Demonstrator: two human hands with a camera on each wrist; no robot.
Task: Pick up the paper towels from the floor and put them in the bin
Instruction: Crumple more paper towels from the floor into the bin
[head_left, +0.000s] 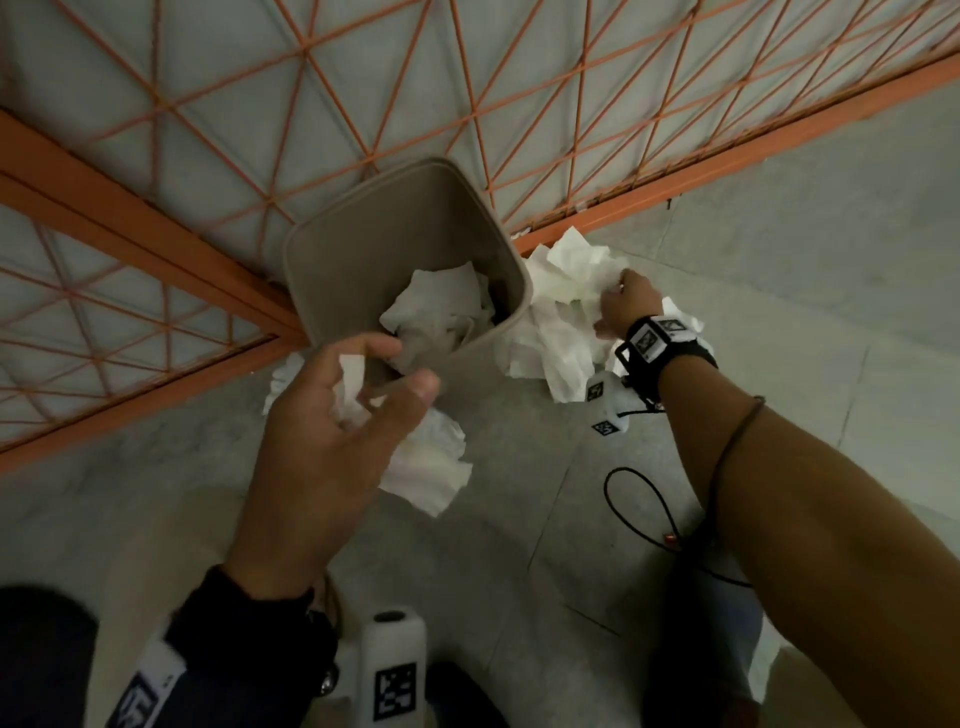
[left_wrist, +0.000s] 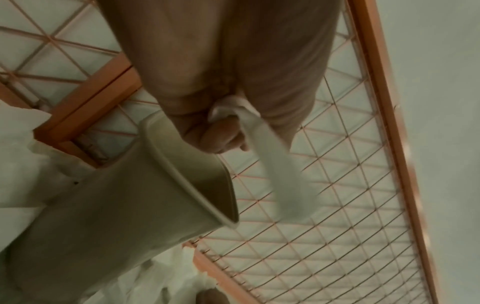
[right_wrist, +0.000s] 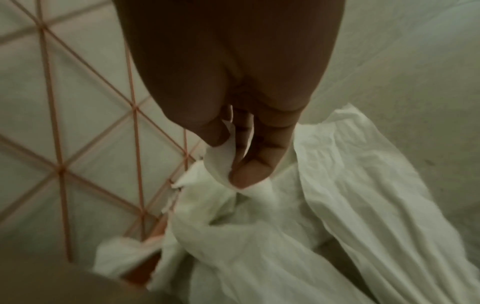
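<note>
Head view: left hand (head_left: 332, 415) pinches paper towel (head_left: 353, 384) near bin (head_left: 322, 291); right hand (head_left: 626, 306) fingers clamped on floor towel (head_left: 566, 291). Risk: loose tail snags rim, falls outside.

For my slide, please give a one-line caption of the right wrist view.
Right hand pinches a crumpled paper towel on the floor beside the orange fence.

Bin (head_left: 363, 249) stands before the grille (head_left: 519, 104), towels (head_left: 441, 306) inside; more towels (head_left: 561, 322) lie right of it on the floor (head_left: 779, 260).
</note>
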